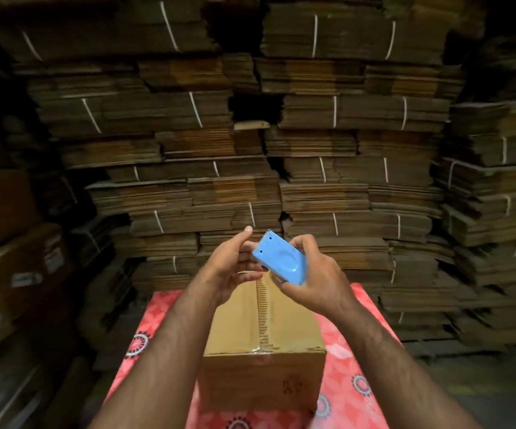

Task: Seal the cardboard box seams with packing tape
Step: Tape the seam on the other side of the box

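A brown cardboard box (244, 323) stands on a red patterned cloth in front of me, its top flaps closed and the centre seam running away from me. Clear tape shines at the near end of that seam. Above the box's far end my right hand (312, 280) grips a blue tape dispenser (281, 258), its toothed cutter pointing up and away. My left hand (235, 261) hovers just left of the dispenser with fingers spread, its fingertips hidden behind the blue body. I cannot tell whether it touches the tape.
The red cloth (352, 351) covers a low surface under the box. Tall stacks of flattened cardboard (327, 144) tied with white string fill the background and right side. Filled cartons (12, 261) are piled along the left.
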`<state>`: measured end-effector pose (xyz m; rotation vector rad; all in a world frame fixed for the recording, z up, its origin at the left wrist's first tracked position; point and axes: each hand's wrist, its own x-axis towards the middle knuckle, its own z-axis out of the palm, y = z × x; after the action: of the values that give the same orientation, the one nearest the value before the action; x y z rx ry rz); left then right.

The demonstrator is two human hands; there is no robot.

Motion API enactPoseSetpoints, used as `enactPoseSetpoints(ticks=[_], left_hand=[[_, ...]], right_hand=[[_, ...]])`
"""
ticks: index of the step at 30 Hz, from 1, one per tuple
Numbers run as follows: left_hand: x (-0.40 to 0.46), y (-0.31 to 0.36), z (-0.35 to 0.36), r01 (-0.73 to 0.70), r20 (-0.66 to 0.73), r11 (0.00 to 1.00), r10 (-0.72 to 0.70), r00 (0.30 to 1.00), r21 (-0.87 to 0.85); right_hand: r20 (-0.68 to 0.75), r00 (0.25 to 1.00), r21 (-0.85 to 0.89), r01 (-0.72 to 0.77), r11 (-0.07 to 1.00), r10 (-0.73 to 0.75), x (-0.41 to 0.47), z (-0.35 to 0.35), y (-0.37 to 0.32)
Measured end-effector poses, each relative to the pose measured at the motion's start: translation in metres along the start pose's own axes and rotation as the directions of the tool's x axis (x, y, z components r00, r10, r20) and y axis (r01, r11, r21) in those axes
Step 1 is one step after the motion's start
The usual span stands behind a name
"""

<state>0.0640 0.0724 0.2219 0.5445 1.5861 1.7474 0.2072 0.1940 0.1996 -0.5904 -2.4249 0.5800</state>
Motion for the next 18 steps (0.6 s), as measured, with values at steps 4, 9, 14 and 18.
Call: enactPoseSetpoints(ticks=[4, 9, 14, 18], left_hand=[[-0.005, 0.011, -0.020, -0.047, -0.004, 0.999, 0.047, 0.999, 0.002], [-0.005, 0.009, -0.033, -0.053, -0.011, 0.999, 0.053, 0.999, 0.006], [-0.002, 0.007, -0.036, -0.068, -0.013, 0.997, 0.068, 0.998, 0.031], [0.003, 0.006, -0.032, -0.147, -0.059, 0.984, 0.153, 0.986, 0.104]], right_hand=[[0.000, 0.999, -0.050, 0.047, 0.998, -0.047, 0.006, 0.007, -0.016], [0.028, 0.997, -0.030, 0.073, 0.997, -0.072, 0.010, 0.013, -0.025], [0.057, 0.993, -0.003, 0.105, 0.994, -0.105, 0.011, 0.016, -0.025], [0.084, 0.990, -0.051, 0.114, 0.992, -0.109, 0.012, 0.014, -0.021]])
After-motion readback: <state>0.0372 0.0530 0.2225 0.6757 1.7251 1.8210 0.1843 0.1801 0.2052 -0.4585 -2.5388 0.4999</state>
